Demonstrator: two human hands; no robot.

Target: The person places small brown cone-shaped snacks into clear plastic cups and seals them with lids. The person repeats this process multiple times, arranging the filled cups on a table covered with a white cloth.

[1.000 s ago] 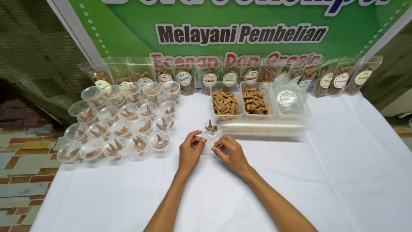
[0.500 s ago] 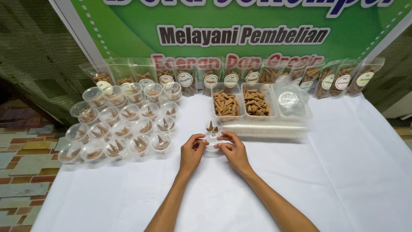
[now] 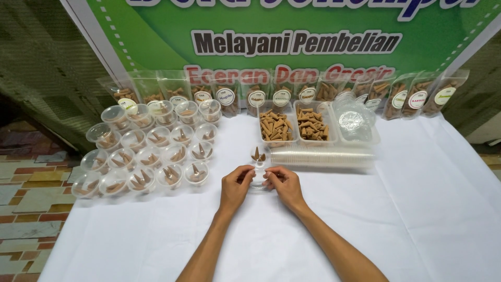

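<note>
A small clear plastic cup (image 3: 257, 180) sits on the white-clothed tabletop (image 3: 417, 219), pinched at its rim between both hands. The left hand (image 3: 236, 187) grips its left edge with curled fingers; the right hand (image 3: 282, 184) grips the right edge likewise. Just beyond stands an open cup of brown cones (image 3: 258, 155). A sleeve of stacked clear cups (image 3: 323, 158) lies to the right, trays of brown cones (image 3: 295, 125) behind, lidded filled cups (image 3: 151, 156) to the left. Judgement: even pressure around the rim would serve this grip best.
</note>
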